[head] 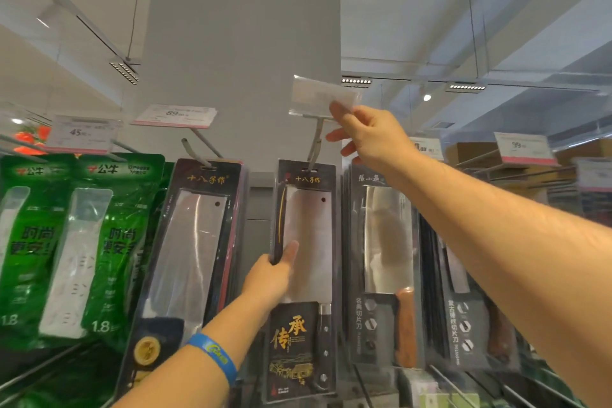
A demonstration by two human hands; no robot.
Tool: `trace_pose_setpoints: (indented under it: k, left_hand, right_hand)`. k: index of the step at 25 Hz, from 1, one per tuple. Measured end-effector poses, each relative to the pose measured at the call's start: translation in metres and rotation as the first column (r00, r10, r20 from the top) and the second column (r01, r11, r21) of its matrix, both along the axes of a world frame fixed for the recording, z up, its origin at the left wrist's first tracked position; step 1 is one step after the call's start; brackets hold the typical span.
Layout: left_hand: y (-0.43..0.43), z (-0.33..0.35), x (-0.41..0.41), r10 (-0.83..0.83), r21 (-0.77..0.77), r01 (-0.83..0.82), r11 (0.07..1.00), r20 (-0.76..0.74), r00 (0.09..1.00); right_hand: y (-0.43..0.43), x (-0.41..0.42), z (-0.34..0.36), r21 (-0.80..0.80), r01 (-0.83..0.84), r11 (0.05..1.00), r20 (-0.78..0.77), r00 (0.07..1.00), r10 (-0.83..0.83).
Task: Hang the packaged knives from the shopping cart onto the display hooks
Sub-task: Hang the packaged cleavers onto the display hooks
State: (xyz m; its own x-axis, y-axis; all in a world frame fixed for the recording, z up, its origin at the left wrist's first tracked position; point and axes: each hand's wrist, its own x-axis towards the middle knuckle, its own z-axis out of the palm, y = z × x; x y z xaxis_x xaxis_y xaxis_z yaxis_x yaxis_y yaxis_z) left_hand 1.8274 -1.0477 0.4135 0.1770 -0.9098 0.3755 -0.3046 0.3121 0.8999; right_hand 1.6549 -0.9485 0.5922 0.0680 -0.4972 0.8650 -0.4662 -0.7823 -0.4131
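A packaged cleaver in a black card with a clear blister (306, 275) hangs upright in the middle of the display, its top slot on a metal display hook (316, 146). My left hand (273, 272) grips the package's left edge at mid height, thumb on the front. My right hand (367, 134) reaches up and pinches the clear price-tag holder (318, 96) at the hook's front end, lifting it. The shopping cart is out of sight.
More packaged cleavers hang to the left (188, 252) and right (384, 262). Green power-strip packs (96, 242) fill the far left. Price tags (174, 116) stick out above the hooks. A grey pillar (245, 43) stands behind. Bare hook rods jut out below.
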Motion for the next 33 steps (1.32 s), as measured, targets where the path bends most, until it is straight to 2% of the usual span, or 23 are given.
trace_pose_setpoints:
  k: [5,8,10,12,15,17,19,22,25,29,33]
  left_hand:
    - [0.034,-0.013,0.023,0.167,-0.136,-0.152,0.979,0.11,0.98]
    - [0.06,-0.021,0.033,0.162,-0.168,-0.133,0.977,0.17,0.972]
    - [0.077,-0.026,0.041,0.164,-0.22,-0.122,0.968,0.187,0.969]
    - [0.09,-0.035,0.053,0.206,-0.324,-0.152,0.934,0.141,0.968]
    - [0.099,-0.051,0.073,0.346,-0.457,-0.28,0.844,0.066,0.936]
    - [0.099,-0.055,0.086,0.438,-0.509,-0.339,0.791,0.085,0.895]
    - [0.093,-0.053,0.098,0.525,-0.524,-0.39,0.757,0.133,0.841]
    - [0.08,-0.043,0.114,0.542,-0.45,-0.421,0.788,0.181,0.821]
    - [0.066,-0.037,0.125,0.503,-0.379,-0.403,0.833,0.212,0.838]
    - [0.045,-0.046,0.13,0.493,-0.359,-0.394,0.846,0.242,0.836]
    - [0.031,-0.052,0.123,0.542,-0.407,-0.423,0.809,0.242,0.805]
  right_hand:
    - [0.015,0.013,-0.046,-0.095,-0.227,0.969,0.229,0.943,0.243]
    - [0.006,0.027,-0.096,-0.153,-0.143,0.978,0.367,0.91,0.191]
    - [-0.005,0.039,-0.132,-0.102,-0.17,0.98,0.435,0.879,0.197]
    - [-0.017,0.051,-0.165,-0.02,-0.243,0.97,0.401,0.887,0.23]
    - [-0.032,0.074,-0.208,0.077,-0.317,0.945,0.327,0.904,0.277]
    - [-0.04,0.088,-0.224,0.139,-0.356,0.924,0.333,0.896,0.295]
    - [-0.047,0.102,-0.229,0.204,-0.344,0.916,0.275,0.919,0.284]
    - [-0.057,0.122,-0.218,0.248,-0.282,0.927,0.166,0.955,0.246]
    - [-0.066,0.143,-0.201,0.236,-0.257,0.937,0.142,0.963,0.229]
    - [-0.078,0.16,-0.201,0.209,-0.26,0.943,0.182,0.957,0.224]
    - [-0.09,0.161,-0.204,0.187,-0.308,0.933,0.249,0.933,0.258]
